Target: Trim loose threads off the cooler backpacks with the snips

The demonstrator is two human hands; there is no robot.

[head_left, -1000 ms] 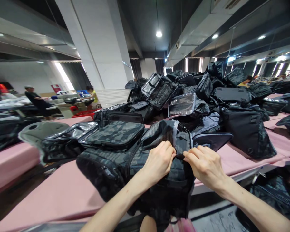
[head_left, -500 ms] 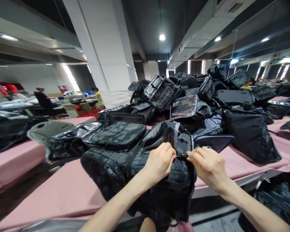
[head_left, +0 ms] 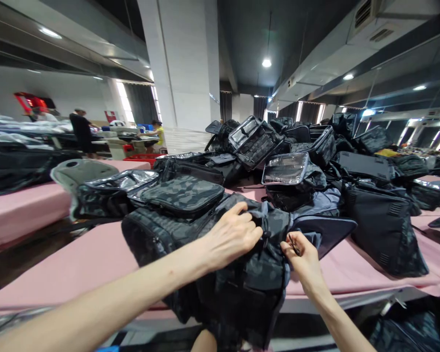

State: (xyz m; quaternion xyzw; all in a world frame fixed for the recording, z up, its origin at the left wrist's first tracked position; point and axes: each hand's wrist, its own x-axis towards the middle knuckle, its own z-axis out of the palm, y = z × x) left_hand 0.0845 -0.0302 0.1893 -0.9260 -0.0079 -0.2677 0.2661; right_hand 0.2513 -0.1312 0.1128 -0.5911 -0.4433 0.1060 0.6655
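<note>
a worker's two hands meet over a camouflage bag [head_left: 256, 271] at the lower centre of the frame, the bag resting on a pink table [head_left: 69, 269] and spilling over its near edge. the hands have just parted: half a second ago both pinched one dark strip on the bag's upper right, and now the right hand [head_left: 302, 252] has turned and dropped a little, while the left hand [head_left: 238, 232] has rolled knuckles up. that suggests the shared hold on the strip has given way to two separate grips.

the right hand's thumb and fingers are pressed together on a thin dark cord [head_left: 295, 247], just beside the bag's right end. the left hand is curled over the bag's top; its fingertips are hidden, so what it pinches, if anything, cannot be told.

the bag's long axis appears to run across the frame, sloping down to the right, its rounded end pointing left and its rumpled end under the hands. more bags [head_left: 258, 144] lie heaped at centre right.
</note>
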